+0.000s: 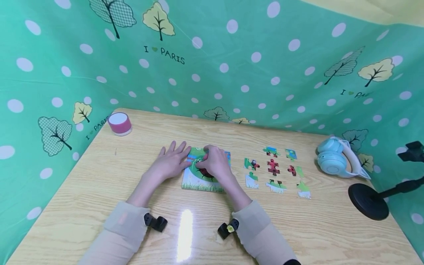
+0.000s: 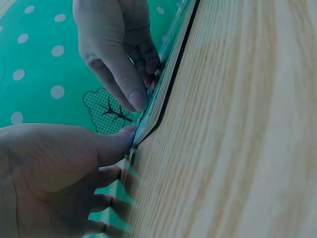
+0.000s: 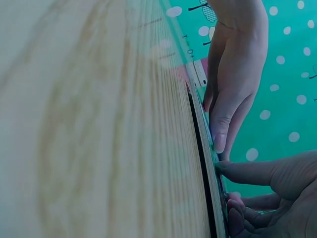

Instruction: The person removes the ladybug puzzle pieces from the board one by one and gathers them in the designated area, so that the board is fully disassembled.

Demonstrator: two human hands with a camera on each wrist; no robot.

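A square ladybug puzzle board (image 1: 198,187) with a grass border lies on the table. My left hand (image 1: 170,162) has its fingers spread on the table beside it, and the thumb touches the board's left edge. Over the board's upper left part, my right hand (image 1: 216,161) pinches a green puzzle piece (image 1: 197,151) between thumb and fingers; the hand covers much of the board, and the piece is partly hidden. Both wrist views show the thumbs at the board's surface, seen edge-on. Right of the board lie several loose puzzle pieces, among them a red one (image 1: 273,167).
At the back left stands a pink and white cylinder (image 1: 120,124). Light blue headphones (image 1: 334,158) lie at the right, near a black round stand base (image 1: 368,201). A green dotted cloth (image 1: 212,73) hangs behind the wooden table (image 1: 205,228).
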